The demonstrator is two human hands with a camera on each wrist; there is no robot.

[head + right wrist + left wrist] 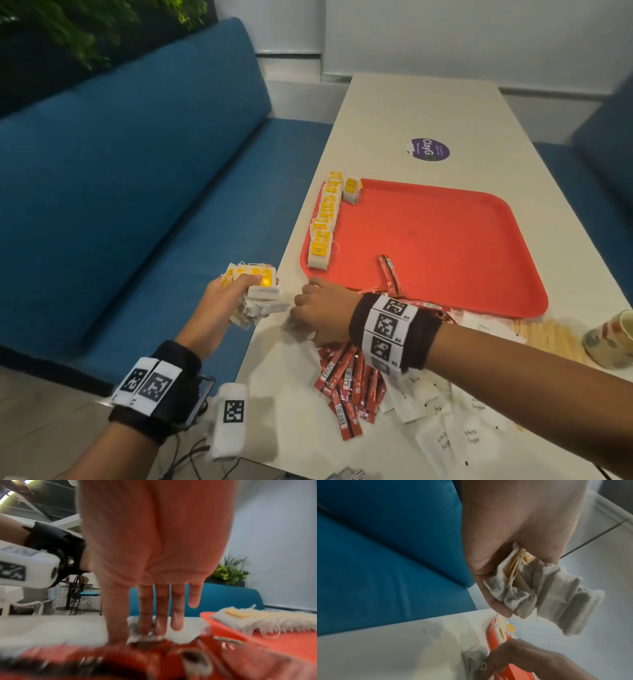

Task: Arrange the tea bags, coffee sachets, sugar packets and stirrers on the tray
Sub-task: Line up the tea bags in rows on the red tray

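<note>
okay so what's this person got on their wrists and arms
Bare forearms, no sleeves. Each wrist wears a black band carrying white tags printed with black square codes. A white camera block with its own code hangs below the left wrist, dark cables trailing from it.

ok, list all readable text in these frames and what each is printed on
"ClayG": purple round sticker on the table; its smaller print is too small to read.
"White Sugar": white sugar packets at the near table edge.
Yellow tea bag tags on the red tray: logo unreadable.
Red coffee sachets: barcodes and print blurred.
Wristband markers: coded patterns; tiny labels beside them unreadable.
</note>
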